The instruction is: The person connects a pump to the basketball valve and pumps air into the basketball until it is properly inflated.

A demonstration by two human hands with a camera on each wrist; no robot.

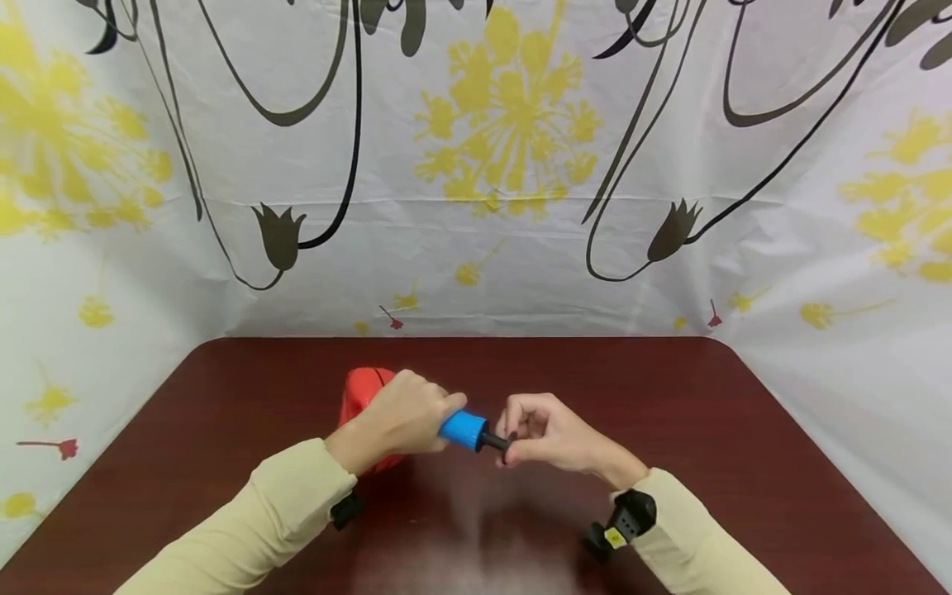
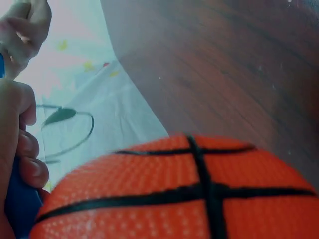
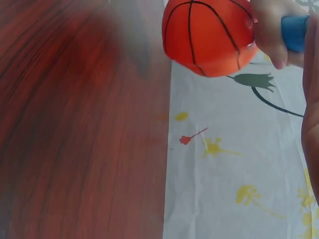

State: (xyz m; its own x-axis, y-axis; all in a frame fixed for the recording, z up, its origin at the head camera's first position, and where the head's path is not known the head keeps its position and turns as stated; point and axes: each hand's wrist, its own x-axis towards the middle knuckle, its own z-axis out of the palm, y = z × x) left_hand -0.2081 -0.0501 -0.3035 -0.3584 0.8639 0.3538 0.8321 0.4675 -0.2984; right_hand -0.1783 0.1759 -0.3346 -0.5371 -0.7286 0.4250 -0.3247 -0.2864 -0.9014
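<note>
My left hand (image 1: pixel 409 411) grips the barrel of a blue hand pump (image 1: pixel 463 430) held above the table. From the barrel's right end sticks a black rod with a handle (image 1: pixel 497 442), which my right hand (image 1: pixel 554 434) pinches between thumb and fingers. An orange-red toy basketball (image 1: pixel 362 390) with black lines is at the pump's far left end, partly behind my left hand. Its surface looks dented in the right wrist view (image 3: pixel 209 40). Close up, the ball (image 2: pixel 149 184) fills the bottom of the left wrist view. My left hand hides where pump and ball meet.
A dark red-brown table (image 1: pixel 640 380) lies beneath both hands. White cloth (image 1: pixel 416 165) printed with yellow and grey flowers hangs behind it and along both sides. Black wrist cameras (image 1: pixel 628 519) sit at the sleeve cuffs.
</note>
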